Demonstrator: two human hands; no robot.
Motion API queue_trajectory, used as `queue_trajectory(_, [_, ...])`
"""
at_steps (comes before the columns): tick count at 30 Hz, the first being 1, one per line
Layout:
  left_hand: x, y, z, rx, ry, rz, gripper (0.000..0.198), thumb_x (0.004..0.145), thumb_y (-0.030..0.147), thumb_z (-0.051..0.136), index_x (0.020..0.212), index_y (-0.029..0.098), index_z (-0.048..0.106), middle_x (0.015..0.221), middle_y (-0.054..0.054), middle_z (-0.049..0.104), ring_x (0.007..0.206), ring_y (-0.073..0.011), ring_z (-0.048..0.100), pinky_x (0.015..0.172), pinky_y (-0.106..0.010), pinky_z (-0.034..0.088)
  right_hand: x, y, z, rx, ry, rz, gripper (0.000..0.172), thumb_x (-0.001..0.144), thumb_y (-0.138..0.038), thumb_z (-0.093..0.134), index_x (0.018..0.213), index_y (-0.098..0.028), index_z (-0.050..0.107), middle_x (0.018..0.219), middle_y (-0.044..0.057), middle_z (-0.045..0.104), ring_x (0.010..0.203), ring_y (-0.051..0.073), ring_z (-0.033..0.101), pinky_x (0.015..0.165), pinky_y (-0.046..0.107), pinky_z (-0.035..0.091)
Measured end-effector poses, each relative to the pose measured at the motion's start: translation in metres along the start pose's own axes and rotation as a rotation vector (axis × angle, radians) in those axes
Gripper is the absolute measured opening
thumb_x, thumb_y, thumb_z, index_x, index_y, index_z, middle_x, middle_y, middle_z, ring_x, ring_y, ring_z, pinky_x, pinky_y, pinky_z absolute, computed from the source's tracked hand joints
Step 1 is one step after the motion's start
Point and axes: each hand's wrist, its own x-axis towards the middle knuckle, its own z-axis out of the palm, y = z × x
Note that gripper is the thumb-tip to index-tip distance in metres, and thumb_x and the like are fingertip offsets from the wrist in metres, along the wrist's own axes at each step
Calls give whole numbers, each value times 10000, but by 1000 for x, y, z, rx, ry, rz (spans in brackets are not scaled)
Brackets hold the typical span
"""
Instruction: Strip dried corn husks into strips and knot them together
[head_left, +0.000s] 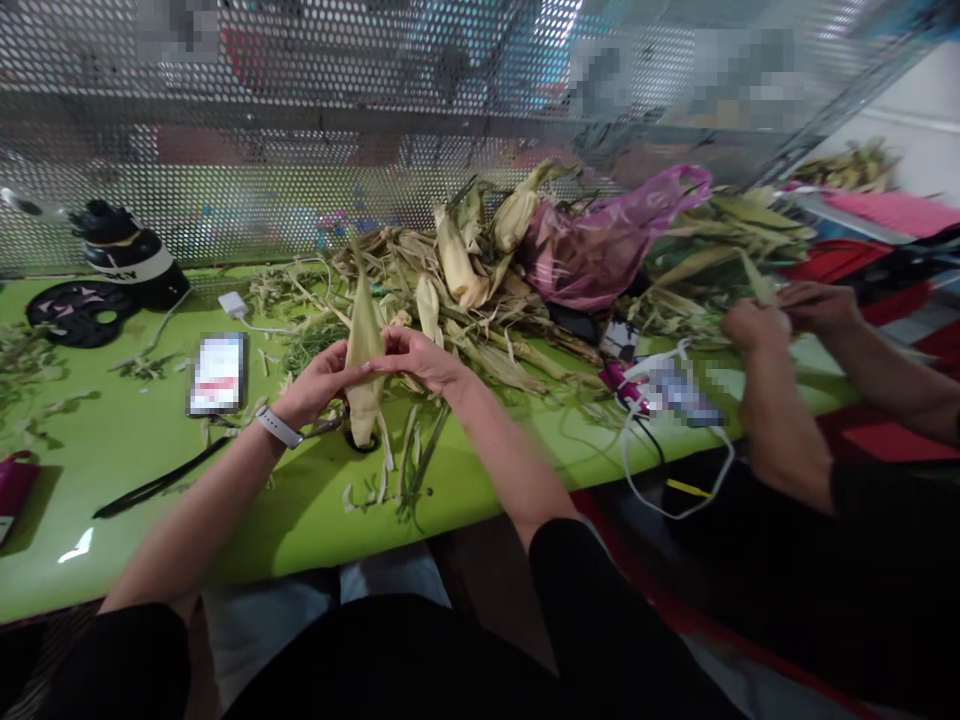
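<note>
A pale green corn husk stands nearly upright above the worktop, between the heap and the near edge, its narrow tip pointing to the back edge. Both hands grasp it: the left hand grips its left side with the thumb laid across the front, and the right hand pinches it from the other side, the two thumbs almost meeting. Whether its lower end touches the worktop I cannot tell. A pale watch circles the left wrist.

Just below the hands, toward the near edge, lie thin green strips. Behind the hands, a heap of husks spreads toward the back edge, with a pink plastic bag against its right side.

Left of the hands lie a phone with its screen lit, a black strap slanting toward the near edge, and a white charger. Near the back edge, farther left, a black bottle stands beside a black mask.

On the right, a co-worker's two hands hold another husk. A white cable loops over the near edge beside them. A perforated metal screen rises along the back edge.
</note>
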Motion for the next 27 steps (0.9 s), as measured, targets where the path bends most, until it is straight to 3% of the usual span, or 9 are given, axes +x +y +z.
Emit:
queue_trajectory(3, [0, -1, 3, 74, 13, 36, 382, 730, 374, 795, 1031, 164, 686, 825, -19, 698, 576, -93, 582, 519, -198, 455, 1, 1, -2, -10, -1, 42, 433, 570, -326, 879, 740, -185, 506, 617, -89, 522, 502, 40, 407, 454, 184, 286])
queue_trajectory(11, [0, 3, 11, 125, 158, 181, 341, 757, 454, 760, 861, 144, 661, 671, -1, 665, 496, -80, 547, 454, -182, 432, 1, 8, -2, 30, -118, 105, 387, 631, -315, 849, 795, -179, 526, 665, -78, 557, 473, 44, 501, 424, 180, 361])
queue_trajectory(14, [2, 3, 9, 115, 206, 205, 354, 763, 481, 746, 856, 157, 639, 599, 30, 609, 418, -61, 472, 379, -172, 367, 3, 9, -1, 2, -89, 89, 373, 643, -339, 844, 800, -162, 557, 652, -74, 570, 474, 34, 512, 428, 162, 362])
queue_trajectory(18, [3, 4, 5, 54, 252, 227, 358, 742, 477, 766, 830, 161, 623, 641, 29, 611, 453, -54, 478, 393, -159, 376, 4, 8, -1, -42, 4, 48, 382, 626, -381, 854, 765, -148, 585, 598, -65, 588, 495, 42, 547, 435, 146, 360])
queue_trajectory(22, [2, 5, -1, 138, 156, 139, 382, 739, 481, 767, 884, 148, 646, 704, 3, 646, 510, -80, 538, 416, -168, 418, 4, 6, 1, -93, 45, 60, 446, 592, -441, 870, 772, -154, 578, 539, -66, 588, 431, 68, 556, 368, 158, 326])
queue_trajectory(27, [2, 6, -10, 256, 29, 49, 446, 738, 483, 757, 984, 121, 672, 844, -58, 710, 644, -143, 636, 557, -241, 534, 1, 5, 4, -147, 92, 59, 428, 629, -421, 866, 785, -151, 572, 558, -39, 618, 480, 106, 632, 376, 160, 377])
